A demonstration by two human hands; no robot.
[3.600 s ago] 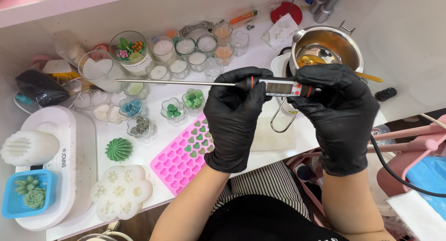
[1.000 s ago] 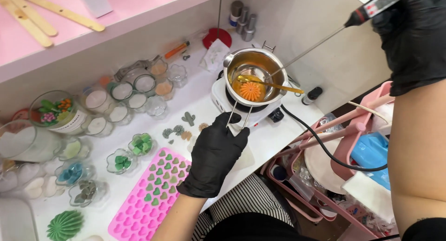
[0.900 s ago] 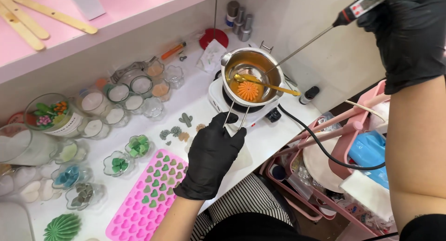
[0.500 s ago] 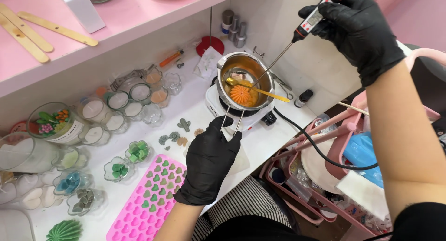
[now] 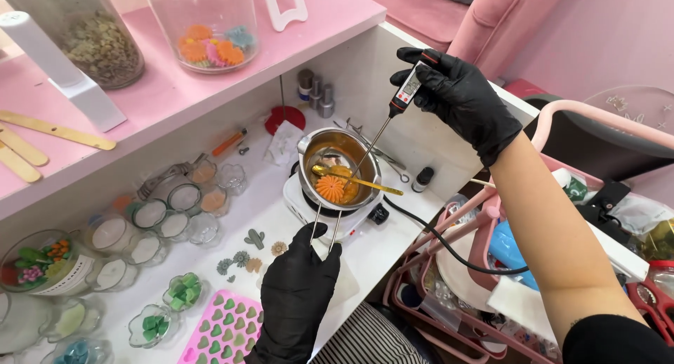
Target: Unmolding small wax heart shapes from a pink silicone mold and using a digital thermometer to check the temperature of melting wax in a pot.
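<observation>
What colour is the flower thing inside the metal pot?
Orange flower, seen in the head view.

Small pale rectangular screen (image 5: 406, 91) on the red-and-black head of the probe thermometer (image 5: 390, 113), gripped in the black-gloved right hand (image 5: 460, 97), up and right of the melting pot (image 5: 340, 169). Far left of that pot, white label (image 5: 64, 275) with dark print, wrapped round a clear glass jar (image 5: 43, 263).

pot (image 5: 365, 169): shiny metal | gloves (image 5: 298, 294): matt black rubber | shelf (image 5: 161, 90): smooth pink
</observation>
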